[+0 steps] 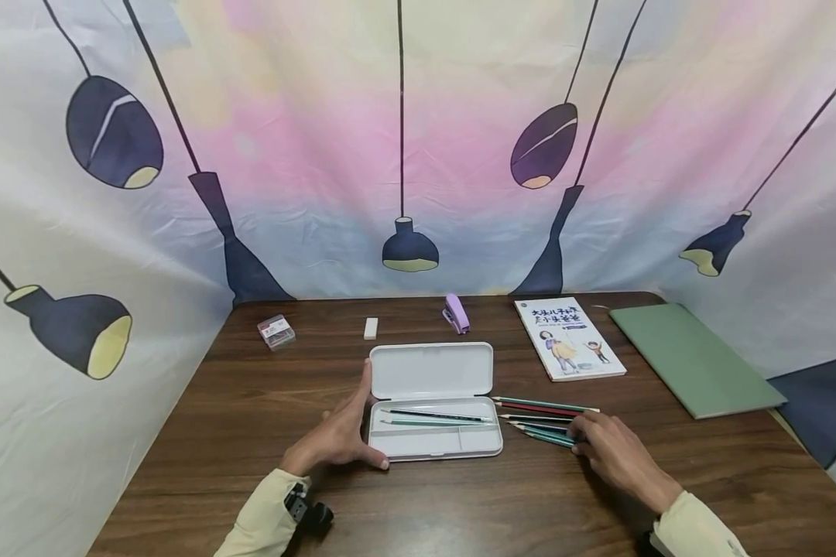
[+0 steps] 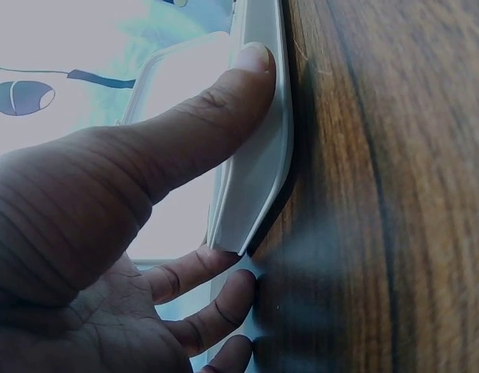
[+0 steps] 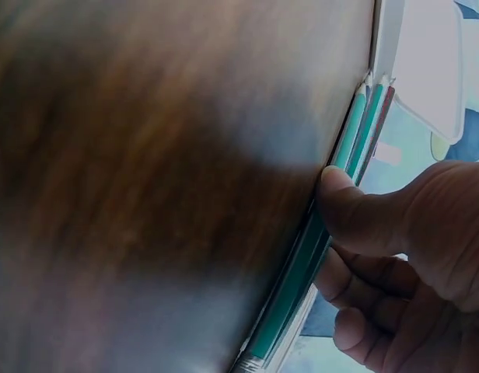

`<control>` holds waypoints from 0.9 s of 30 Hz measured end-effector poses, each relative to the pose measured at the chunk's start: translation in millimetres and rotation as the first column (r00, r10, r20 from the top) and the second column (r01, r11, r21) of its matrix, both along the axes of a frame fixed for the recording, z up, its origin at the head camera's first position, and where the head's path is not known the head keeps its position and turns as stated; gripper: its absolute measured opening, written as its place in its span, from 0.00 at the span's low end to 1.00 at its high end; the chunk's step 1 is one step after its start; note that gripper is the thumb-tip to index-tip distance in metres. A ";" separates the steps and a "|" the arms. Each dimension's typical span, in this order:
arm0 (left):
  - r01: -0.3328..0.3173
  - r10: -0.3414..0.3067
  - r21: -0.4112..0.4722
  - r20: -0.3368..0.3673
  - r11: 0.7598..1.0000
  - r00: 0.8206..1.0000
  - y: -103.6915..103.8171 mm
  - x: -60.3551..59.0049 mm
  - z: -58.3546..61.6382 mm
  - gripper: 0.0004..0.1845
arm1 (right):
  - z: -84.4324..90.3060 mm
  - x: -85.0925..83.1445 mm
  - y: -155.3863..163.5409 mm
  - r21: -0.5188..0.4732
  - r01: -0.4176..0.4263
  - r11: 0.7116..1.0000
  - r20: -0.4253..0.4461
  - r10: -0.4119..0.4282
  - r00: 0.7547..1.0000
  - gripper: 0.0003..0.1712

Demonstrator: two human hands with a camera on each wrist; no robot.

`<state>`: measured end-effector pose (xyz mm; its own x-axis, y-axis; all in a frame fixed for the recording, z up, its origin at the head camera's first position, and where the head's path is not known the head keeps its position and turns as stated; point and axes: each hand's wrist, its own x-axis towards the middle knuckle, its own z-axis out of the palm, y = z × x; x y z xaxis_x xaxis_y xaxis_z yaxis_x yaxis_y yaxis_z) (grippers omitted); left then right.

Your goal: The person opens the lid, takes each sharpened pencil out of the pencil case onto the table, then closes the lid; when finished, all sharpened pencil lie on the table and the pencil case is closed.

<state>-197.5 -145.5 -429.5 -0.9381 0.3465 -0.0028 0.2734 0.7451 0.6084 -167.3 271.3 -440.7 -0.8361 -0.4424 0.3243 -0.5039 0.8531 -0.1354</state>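
An open white pencil case [image 1: 414,449] lies on the table with its lid raised towards the back. Two pencils [image 1: 435,422] rest inside it. My left hand [image 1: 337,433] is spread along the case's left end; its thumb [image 2: 216,105] touches the front wall, and the other fingers lie beside the end. To the right of the case several green, dark and red pencils [image 1: 546,404] lie roughly side by side, tips towards the case. My right hand [image 1: 615,455] pinches a green pencil [image 3: 290,299] of this group between thumb and fingers, low by the tabletop.
Behind the case are a small clear box [image 1: 276,333], a white eraser [image 1: 371,329] and a purple stapler [image 1: 456,315]. A picture book [image 1: 570,339] and a green folder [image 1: 697,360] lie at the right. A printed curtain [image 1: 334,155] hangs behind the table [image 1: 418,510].
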 end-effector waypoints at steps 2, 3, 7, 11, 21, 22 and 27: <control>0.000 0.000 0.000 -0.001 1.000 1.000 0.0 0.1 -0.4 0.80 | -0.6 0.1 0.6 -0.007 -0.008 1.000 -0.020 0.007 1.000 0.13; -0.001 0.001 0.000 0.001 1.000 1.000 0.0 0.1 -0.6 0.80 | -0.8 0.3 0.8 -0.009 -0.009 1.000 -0.025 0.008 1.000 0.13; -0.003 0.003 0.002 0.002 1.000 1.000 0.4 0.6 -0.8 0.80 | -1.8 1.2 1.2 -0.016 0.011 1.000 -0.019 -0.011 1.000 0.13; -0.003 0.003 -0.002 -0.001 1.000 1.000 0.5 0.8 -0.8 0.80 | -1.0 1.6 1.2 -0.018 0.030 0.999 -0.021 -0.031 0.999 0.14; -0.002 0.002 0.004 0.001 1.000 1.000 -1.8 2.0 0.7 0.79 | 14.6 -9.3 -6.1 -0.057 -0.007 0.998 -0.128 0.000 0.992 0.12; -0.001 0.001 0.004 -0.002 1.000 1.000 -1.8 2.2 0.7 0.79 | 16.1 -10.3 -7.2 -0.061 -0.003 0.998 -0.130 -0.005 0.992 0.11; 0.009 -0.009 0.012 -0.003 1.000 1.000 -0.9 3.0 0.4 0.79 | 23.7 -13.5 -14.7 -0.089 0.027 0.996 -0.095 -0.036 0.995 0.11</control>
<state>-194.5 -146.4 -429.1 -0.9350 0.3545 0.0038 0.2814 0.7355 0.6164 -180.8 256.6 -416.9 -0.8122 -0.3824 0.4406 -0.4911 0.8558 -0.1627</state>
